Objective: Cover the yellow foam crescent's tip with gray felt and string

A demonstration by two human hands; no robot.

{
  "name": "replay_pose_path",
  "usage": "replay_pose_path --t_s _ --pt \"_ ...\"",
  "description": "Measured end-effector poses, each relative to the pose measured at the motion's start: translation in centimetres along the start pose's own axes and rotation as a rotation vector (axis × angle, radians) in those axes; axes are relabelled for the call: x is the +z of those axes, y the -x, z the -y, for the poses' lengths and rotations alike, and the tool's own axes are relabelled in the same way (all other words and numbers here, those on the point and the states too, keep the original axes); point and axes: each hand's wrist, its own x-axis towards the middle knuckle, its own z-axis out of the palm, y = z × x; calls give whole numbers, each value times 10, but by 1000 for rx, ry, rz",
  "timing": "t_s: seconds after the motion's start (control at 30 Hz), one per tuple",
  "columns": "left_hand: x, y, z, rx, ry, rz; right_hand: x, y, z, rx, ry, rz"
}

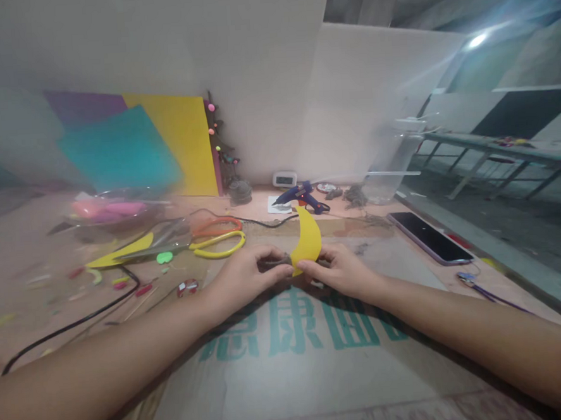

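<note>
A yellow crescent-shaped piece, looking like cut foam or card, stands upright between my hands above the board. My right hand pinches its lower part, thumb across the front. My left hand is closed at the lower left edge, thumb and fingertips against the crescent. A dark, thin shape shows between the left fingers; I cannot make out what it is. Left of my hands lie scissors with orange and yellow handles. Another pointed yellow piece lies beside their blades.
Behind my hands stands a blue glue gun with a cord. A phone lies at the right. Coloured sheets lean on the back wall near a small decorated tree. Plastic bags and several scraps litter the left side.
</note>
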Motion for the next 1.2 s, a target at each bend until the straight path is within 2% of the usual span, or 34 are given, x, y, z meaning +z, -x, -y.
replay_pose_path --t_s 0.23,0.9,1.07,1.2 --pt "1 -2 1 -87 18 -35 -2 -3 -2 52 -3 -39" --pt "3 -4 5 -76 9 -23 -2 -4 -6 65 -54 0" --pt "3 -5 5 -100 109 -41 -5 -6 -8 56 -66 -115" --pt "2 -5 7 -101 88 -54 -6 -6 -7 108 -158 -88"
